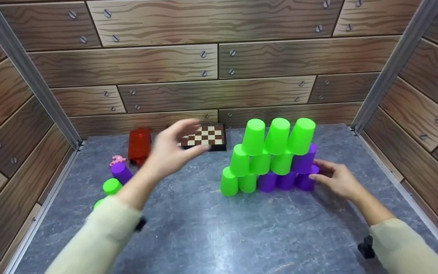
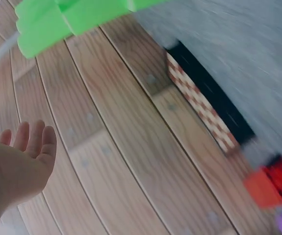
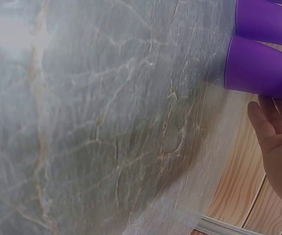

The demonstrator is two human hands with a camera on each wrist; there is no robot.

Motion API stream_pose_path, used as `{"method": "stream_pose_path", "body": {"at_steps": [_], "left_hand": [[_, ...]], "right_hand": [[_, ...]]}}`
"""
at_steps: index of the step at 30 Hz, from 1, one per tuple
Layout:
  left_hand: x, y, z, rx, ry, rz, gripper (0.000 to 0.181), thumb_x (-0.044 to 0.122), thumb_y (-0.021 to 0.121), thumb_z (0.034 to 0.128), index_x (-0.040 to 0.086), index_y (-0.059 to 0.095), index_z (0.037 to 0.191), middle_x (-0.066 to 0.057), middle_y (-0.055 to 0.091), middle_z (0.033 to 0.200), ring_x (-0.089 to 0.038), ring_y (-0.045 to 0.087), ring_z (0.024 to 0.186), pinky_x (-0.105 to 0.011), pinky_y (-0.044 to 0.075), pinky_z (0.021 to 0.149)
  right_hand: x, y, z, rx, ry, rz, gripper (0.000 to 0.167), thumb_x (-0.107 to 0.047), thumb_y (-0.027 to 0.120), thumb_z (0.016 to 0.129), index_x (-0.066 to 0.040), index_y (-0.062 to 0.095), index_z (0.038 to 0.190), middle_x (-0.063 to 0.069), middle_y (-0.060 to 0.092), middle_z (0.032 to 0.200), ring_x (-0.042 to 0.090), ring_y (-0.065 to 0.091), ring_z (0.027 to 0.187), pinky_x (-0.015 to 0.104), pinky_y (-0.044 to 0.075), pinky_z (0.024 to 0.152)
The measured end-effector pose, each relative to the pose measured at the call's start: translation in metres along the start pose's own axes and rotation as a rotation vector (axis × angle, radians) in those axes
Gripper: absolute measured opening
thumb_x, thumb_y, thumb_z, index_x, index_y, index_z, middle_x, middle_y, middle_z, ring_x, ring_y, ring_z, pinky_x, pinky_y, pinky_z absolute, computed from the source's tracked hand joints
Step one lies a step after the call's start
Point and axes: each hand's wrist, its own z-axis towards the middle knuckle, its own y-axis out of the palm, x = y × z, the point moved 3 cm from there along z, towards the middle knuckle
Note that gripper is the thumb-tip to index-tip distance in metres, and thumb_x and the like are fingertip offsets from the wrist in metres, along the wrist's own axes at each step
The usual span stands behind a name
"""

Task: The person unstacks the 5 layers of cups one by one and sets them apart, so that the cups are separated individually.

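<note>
Cup wall (image 1: 261, 164): left of fingers of the right hand (image 1: 338, 180), upper tiers on lower.
End cup (image 3: 258, 66): bottom tier, at right fingertips.
Chessboard (image 1: 212, 136): beyond fingers of the left hand (image 1: 167, 150).
Box (image 1: 139, 144): left of left fingers.
Loose cups (image 1: 121, 173): left of left fingers, before box.

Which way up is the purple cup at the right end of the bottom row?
Upside down: in the right wrist view, the cup has its wide rim on the table and narrows upward.
</note>
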Motion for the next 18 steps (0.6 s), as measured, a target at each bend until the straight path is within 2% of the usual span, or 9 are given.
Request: {"method": "stream_pose_path", "body": {"at_steps": [4,8,13,18], "left_hand": [[0.011,0.038,0.032,-0.059,0.004,-0.028,0.063,0.019,0.09,0.087,0.007,0.063,0.143,-0.01,0.07,0.135,-0.024,0.066,0.125,-0.042,0.056,0.104],[0.018,0.067,0.052,-0.106,-0.016,-0.034,0.064,0.02,0.09,0.0881,0.008,0.062,0.144,-0.01,0.069,0.137,-0.025,0.064,0.128,-0.037,0.052,0.108],[0.02,0.096,0.065,-0.172,-0.069,-0.056,0.066,0.025,0.088,0.09,0.012,0.06,0.148,-0.007,0.067,0.142,-0.022,0.062,0.132,-0.033,0.05,0.11],[0.016,0.113,0.071,-0.194,-0.101,-0.033,0.066,0.028,0.087,0.0917,0.016,0.058,0.15,-0.002,0.064,0.146,-0.019,0.061,0.132,-0.037,0.051,0.109]], "right_hand": [[-0.001,0.0,0.0,-0.006,0.004,0.015,0.059,-0.015,0.077,0.1,0.016,0.053,0.145,0.034,0.065,0.132,0.043,0.068,0.118,0.014,0.053,0.09],[-0.002,0.0,0.0,-0.009,0.009,-0.002,0.06,-0.016,0.077,0.099,0.014,0.053,0.145,0.033,0.065,0.133,0.043,0.068,0.119,0.014,0.053,0.091],[-0.002,-0.001,0.0,-0.011,0.022,-0.026,0.06,-0.018,0.077,0.099,0.013,0.053,0.146,0.033,0.065,0.133,0.043,0.068,0.119,0.014,0.052,0.091],[0.0,-0.002,0.0,-0.006,0.022,-0.028,0.06,-0.015,0.077,0.099,0.014,0.053,0.146,0.033,0.065,0.133,0.043,0.068,0.118,0.013,0.052,0.09]]}}
